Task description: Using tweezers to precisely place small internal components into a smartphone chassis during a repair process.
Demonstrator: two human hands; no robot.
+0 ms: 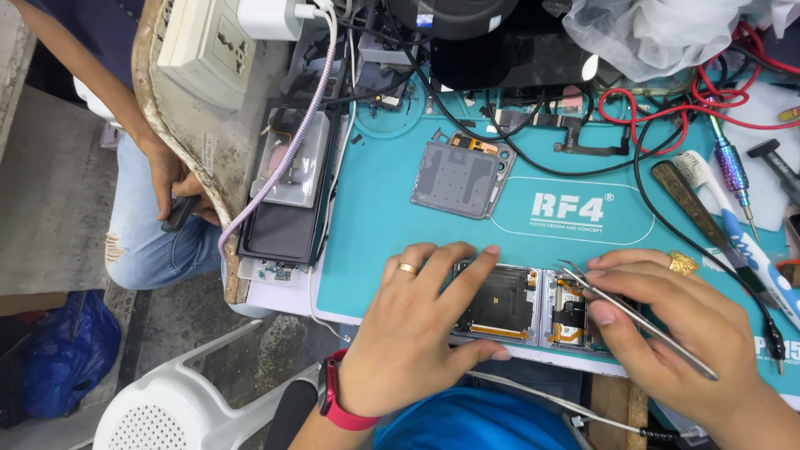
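Observation:
An opened folding phone (533, 307) lies near the front edge of a teal work mat (375, 217), its two halves showing metal frames, an orange flex cable and a black coil. My left hand (417, 333), with a gold ring and a red wristband, presses flat on the phone's left half. My right hand (675, 325), also wearing a gold ring, grips metal tweezers (633, 321) whose tips point at the top of the phone's right half. A detached grey phone panel (461, 177) rests further back on the mat.
Black and red cables (667, 112) cross the back of the mat. A screwdriver (733, 171), a toothbrush (742, 233) and a brown-handled tool (692, 204) lie at right. Another dismantled phone (287, 200) and a power strip (208, 42) sit left. A seated person's hand (175, 179) holds a phone.

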